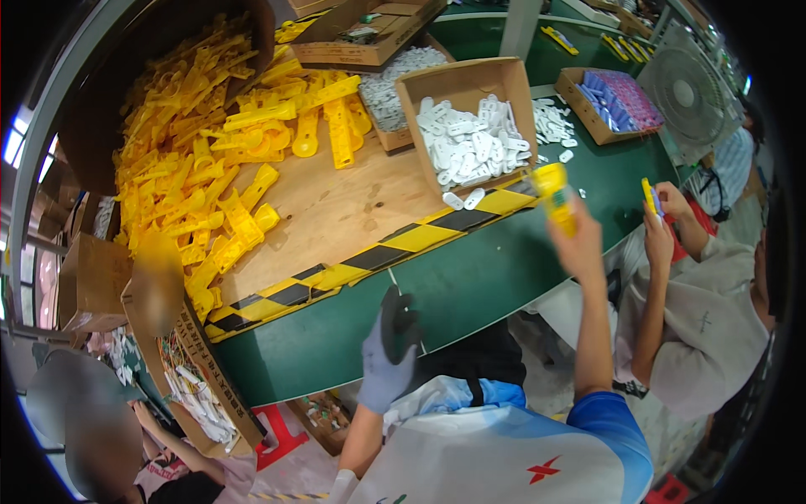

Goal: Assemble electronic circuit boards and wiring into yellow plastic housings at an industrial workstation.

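My right hand [578, 244], bare and slightly smeared by motion, is closed around a yellow plastic casing [552, 186]. It holds the casing upright over the green table, just right of a cardboard box of small white plastic pieces [474, 147]. A pale patch shows on the casing's front. Over the table's near edge is my left hand [390, 349], in a grey glove with black on the fingers. Its fingers are loosely bent and apart, with nothing visible in them. A big heap of yellow plastic casings [243, 210] spreads across the wooden board at the left.
Black-and-yellow tape [361, 267] edges the wooden board [336, 206]. Loose white pieces [550, 122] and a box of purple parts [613, 101] lie farther right, before a fan [693, 88]. A co-worker's hands [663, 223] hold a yellow piece at the right. Another person sits lower left.
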Demonstrator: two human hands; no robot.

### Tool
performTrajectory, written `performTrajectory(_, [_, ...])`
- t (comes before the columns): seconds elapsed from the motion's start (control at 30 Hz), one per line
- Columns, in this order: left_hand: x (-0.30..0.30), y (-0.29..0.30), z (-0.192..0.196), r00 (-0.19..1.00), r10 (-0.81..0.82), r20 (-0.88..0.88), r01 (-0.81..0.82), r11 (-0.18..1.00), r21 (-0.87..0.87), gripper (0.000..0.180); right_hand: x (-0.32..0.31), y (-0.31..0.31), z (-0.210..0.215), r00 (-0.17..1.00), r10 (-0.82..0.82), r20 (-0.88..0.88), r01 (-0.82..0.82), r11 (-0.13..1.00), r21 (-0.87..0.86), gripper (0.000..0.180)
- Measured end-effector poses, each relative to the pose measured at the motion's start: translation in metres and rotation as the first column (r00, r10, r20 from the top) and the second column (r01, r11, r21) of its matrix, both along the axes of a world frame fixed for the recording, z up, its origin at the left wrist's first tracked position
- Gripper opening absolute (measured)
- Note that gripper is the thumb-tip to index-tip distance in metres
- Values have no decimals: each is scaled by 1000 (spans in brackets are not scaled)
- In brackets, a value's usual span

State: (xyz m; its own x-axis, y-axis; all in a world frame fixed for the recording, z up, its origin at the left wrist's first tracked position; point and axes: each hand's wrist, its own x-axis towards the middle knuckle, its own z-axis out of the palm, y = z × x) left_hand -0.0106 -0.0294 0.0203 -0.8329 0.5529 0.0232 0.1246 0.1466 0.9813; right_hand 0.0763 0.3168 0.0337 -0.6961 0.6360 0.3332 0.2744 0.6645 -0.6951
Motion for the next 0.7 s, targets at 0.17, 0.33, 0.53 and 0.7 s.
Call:
performTrajectory(0.17, [-12, -72, -23, 920, 302, -250, -321, 947, -35, 56, 8, 100, -49, 919, -326, 223, 188, 858, 477, 52])
performTrajectory(0.33, [-15, -110, -24, 803, 455, -384, -530, 840, -113, 43, -33, 35, -26, 988, -114, -108, 150, 884, 443, 32])
performTrajectory(0.53, [-1, -124, -35, 764, 506, -402, -608, 772, -185, 34, -104, -79, -32, 970, 237, -46, -211, 925, 317, 30])
performTrajectory(0.7, [6, -134, -20, 724, 430, -540, -608, 767, -205, 38, -103, -60, -52, 969, 245, -35, -207, 880, 427, 21])
